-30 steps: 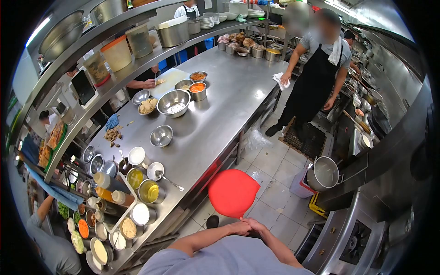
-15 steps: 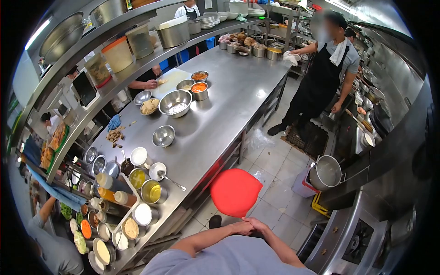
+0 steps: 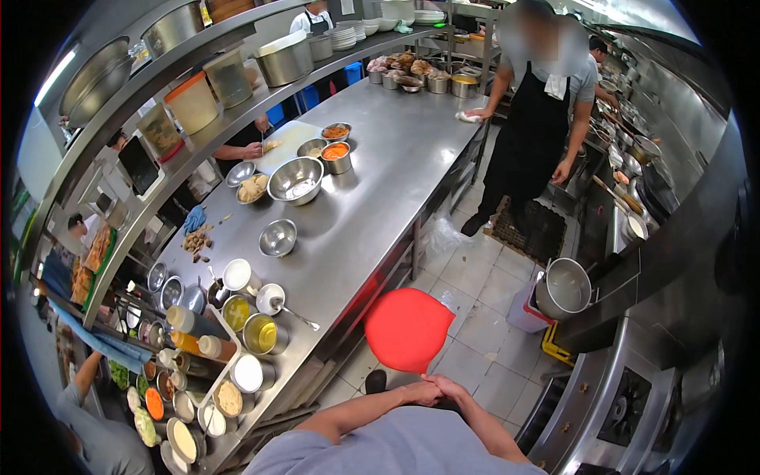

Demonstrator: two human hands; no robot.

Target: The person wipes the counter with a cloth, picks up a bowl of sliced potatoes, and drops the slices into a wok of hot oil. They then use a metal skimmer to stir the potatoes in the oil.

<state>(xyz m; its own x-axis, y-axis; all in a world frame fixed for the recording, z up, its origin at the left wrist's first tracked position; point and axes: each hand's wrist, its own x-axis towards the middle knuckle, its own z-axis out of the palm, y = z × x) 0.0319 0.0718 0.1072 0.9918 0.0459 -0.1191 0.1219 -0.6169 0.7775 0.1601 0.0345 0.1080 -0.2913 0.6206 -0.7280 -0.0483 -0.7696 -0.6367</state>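
My left hand point(image 3: 422, 393) and my right hand point(image 3: 450, 387) are together in front of my waist, fingers closed against each other. What is between them, if anything, is hidden. Just beyond them is a flat-looking, bright red rounded shape point(image 3: 408, 328) with a pointed corner at its right. Its narrow lower end reaches close to my fingers; whether I hold it cannot be told. To the left, on the steel table point(image 3: 372, 174), are a steel bowl point(image 3: 278, 237), a white bowl with a spoon point(image 3: 271, 298) and a pot of yellow liquid point(image 3: 265, 334).
At the table's far right end, a person in a black apron point(image 3: 526, 134) has a hand on a white cloth point(image 3: 469, 116). Another person's hand point(image 3: 252, 150) works at a cutting board point(image 3: 291, 144). Right of me are a large pot point(image 3: 564, 289) and a stove burner point(image 3: 625, 404).
The aproned person has leaned nearer, the cloth now lower on the table's end. The view has shifted slightly. My hands stay together and the red shape keeps nearly the same place.
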